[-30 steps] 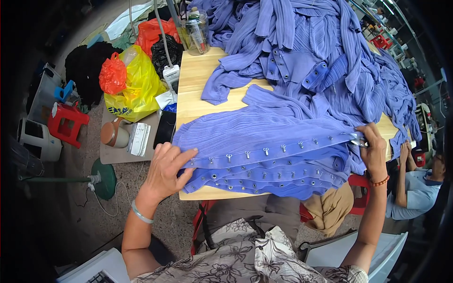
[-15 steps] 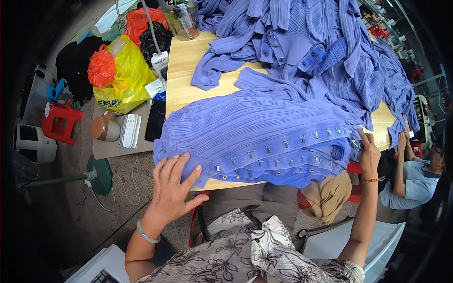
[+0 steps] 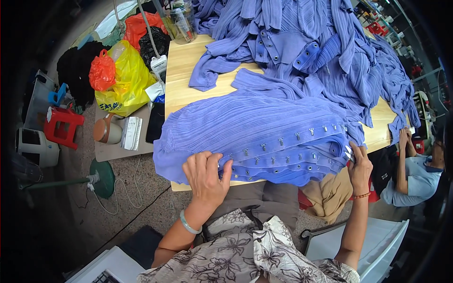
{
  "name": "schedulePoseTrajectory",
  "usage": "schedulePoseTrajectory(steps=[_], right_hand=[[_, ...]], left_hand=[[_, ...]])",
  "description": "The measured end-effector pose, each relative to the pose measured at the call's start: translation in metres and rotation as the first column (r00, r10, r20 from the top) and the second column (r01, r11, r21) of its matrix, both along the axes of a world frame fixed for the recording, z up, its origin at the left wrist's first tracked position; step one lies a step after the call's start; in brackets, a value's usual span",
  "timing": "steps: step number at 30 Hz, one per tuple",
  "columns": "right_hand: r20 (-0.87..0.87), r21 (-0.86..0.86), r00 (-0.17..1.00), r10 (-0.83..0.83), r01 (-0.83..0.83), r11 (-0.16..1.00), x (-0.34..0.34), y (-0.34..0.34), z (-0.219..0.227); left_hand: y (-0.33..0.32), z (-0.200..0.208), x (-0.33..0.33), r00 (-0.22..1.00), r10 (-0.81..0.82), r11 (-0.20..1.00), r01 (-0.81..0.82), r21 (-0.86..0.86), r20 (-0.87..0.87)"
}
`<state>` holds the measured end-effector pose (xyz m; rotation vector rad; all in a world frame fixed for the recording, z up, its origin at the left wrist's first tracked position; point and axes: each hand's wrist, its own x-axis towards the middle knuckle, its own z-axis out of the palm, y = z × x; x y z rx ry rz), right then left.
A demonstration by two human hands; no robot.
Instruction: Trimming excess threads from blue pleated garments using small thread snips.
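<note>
A periwinkle ribbed-knit cardigan (image 3: pixel 236 118) lies sideways along the table's near edge. Small metal hooks run along one of its front bands (image 3: pixel 281 141), and round metal eyelets dot the band beneath. At the band's left end, my left hand (image 3: pixel 206 177) pinches the fabric between thumb and fingers. My right hand (image 3: pixel 361 166), at the band's right end, is closed around small silver thread snips (image 3: pixel 349 153), whose blades point toward the cloth; the rest of the tool is hidden in the palm.
More periwinkle cardigans (image 3: pixel 292 28) are heaped across the far side of the wooden table (image 3: pixel 177 89). A clear jar (image 3: pixel 181 26) stands at its far left corner. To the left, a side table holds a yellow bag (image 3: pixel 130 80) and a mug (image 3: pixel 107 130). A co-worker (image 3: pixel 410 181) sits at right.
My left hand has moved right along the cardigan, from lying spread on its left end to pinching the band. My right hand has shifted left and slightly down with the thread snips.
</note>
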<state>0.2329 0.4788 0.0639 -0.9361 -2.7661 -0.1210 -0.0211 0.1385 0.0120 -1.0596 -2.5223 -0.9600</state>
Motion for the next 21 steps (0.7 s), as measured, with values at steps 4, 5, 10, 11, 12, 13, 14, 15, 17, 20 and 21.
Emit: schedulePoseTrajectory(steps=[4, 5, 10, 11, 12, 13, 14, 15, 17, 20, 21], right_hand=[[-0.046, 0.005, 0.998, 0.053, -0.053, 0.999, -0.005, -0.01, -0.002], [-0.046, 0.006, 0.998, 0.052, -0.052, 0.999, -0.007, -0.013, -0.001], [-0.068, -0.051, 0.993, 0.097, -0.101, 0.994, -0.017, -0.03, 0.011], [-0.067, -0.049, 0.993, 0.096, -0.099, 0.994, -0.018, -0.034, 0.012], [-0.066, -0.037, 0.991, 0.116, -0.118, 0.992, -0.019, -0.037, 0.013], [-0.066, -0.024, 0.989, 0.136, -0.138, 0.99, -0.02, -0.04, 0.013], [-0.053, -0.036, 0.989, 0.137, -0.139, 0.99, -0.022, -0.044, 0.014], [-0.054, -0.032, 0.987, 0.149, -0.151, 0.988, -0.023, -0.048, 0.015], [-0.029, -0.056, 0.991, 0.131, -0.132, 0.99, -0.025, -0.055, 0.016], [0.013, -0.104, 1.0, -0.001, 0.003, 0.995, -0.024, -0.063, 0.024], [0.056, -0.077, 0.998, -0.021, 0.025, 0.997, -0.016, -0.058, 0.023]], left_hand=[[0.001, -0.003, 0.002, 0.999, 0.0, 1.0, -0.001, -0.013, -0.055], [0.002, -0.003, 0.003, 0.999, -0.001, 1.0, 0.0, -0.012, -0.054], [0.007, -0.002, 0.005, 0.991, 0.014, 0.999, -0.018, -0.027, -0.13], [0.008, -0.001, 0.005, 0.992, 0.012, 1.0, -0.016, -0.026, -0.129], [0.008, 0.0, 0.004, 0.991, 0.005, 1.0, -0.008, -0.02, -0.132], [0.009, 0.0, 0.004, 0.991, -0.002, 1.0, 0.0, -0.014, -0.136], [0.009, 0.0, 0.004, 0.991, -0.003, 1.0, 0.001, -0.012, -0.137], [0.008, 0.0, 0.004, 0.997, -0.011, 1.0, 0.013, 0.023, -0.073], [0.005, 0.002, 0.002, 1.0, -0.023, 0.998, 0.024, 0.059, -0.011], [-0.004, 0.013, -0.004, 0.954, -0.121, 0.978, 0.066, 0.2, 0.273], [-0.007, 0.012, -0.006, 0.953, -0.125, 0.977, 0.07, 0.201, 0.275]])
